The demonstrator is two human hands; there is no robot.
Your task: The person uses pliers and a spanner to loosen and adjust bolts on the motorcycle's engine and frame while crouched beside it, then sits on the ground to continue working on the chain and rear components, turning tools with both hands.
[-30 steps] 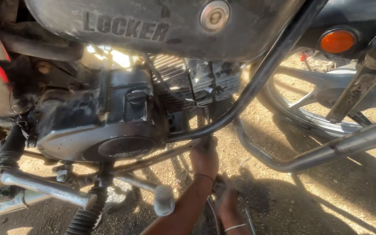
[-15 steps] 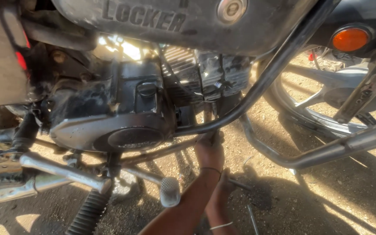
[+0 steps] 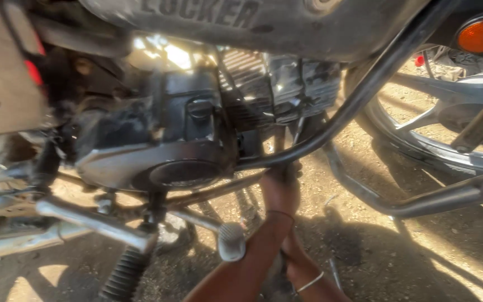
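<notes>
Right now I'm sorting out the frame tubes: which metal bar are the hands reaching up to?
The dark curved guard bar sweeping past the engine; the shiny footrest bar sits apart, lower left.

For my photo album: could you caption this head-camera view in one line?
Two bare arms reach up under a motorcycle engine, one hand at the black frame tube above sandy ground.

Raised lettering (image 3: 205, 11) along the dark tank side at the top (black on black, partly cropped)

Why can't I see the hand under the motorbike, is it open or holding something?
Cannot tell. The hand reaches up under the black frame tube by the engine; its fingers are hidden in shadow.
</notes>
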